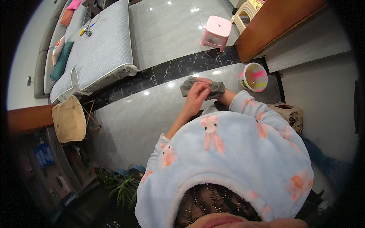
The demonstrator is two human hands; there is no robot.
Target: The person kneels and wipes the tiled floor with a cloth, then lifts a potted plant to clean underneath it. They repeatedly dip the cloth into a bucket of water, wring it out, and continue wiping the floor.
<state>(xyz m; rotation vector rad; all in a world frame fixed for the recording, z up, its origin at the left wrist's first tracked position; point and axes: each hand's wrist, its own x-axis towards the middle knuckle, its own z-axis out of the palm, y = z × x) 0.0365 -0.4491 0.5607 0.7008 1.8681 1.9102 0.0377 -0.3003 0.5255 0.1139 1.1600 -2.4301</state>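
Observation:
Before my body, above the tiled floor, both hands are at a crumpled grey cloth (217, 90). My left hand (196, 92) lies over the middle of the cloth, its fingers bent and pinching at it. Beneath and behind the cloth is my right hand (204, 80); some of its fingers show at the cloth's far edge, and its wrist comes out at the right. The cloth covers most of that hand. To the right a striped plastic bucket (253, 77) stands on the floor, apart from my hands, with what looks like liquid inside.
Beyond a black marble floor strip (182, 65) stands a pink plastic stool (218, 27). A wooden panel (273, 25) juts in at the upper right. A sofa with a quilted cover (102, 48), a tan folding seat (70, 121) and a green plant (124, 189) are to the left.

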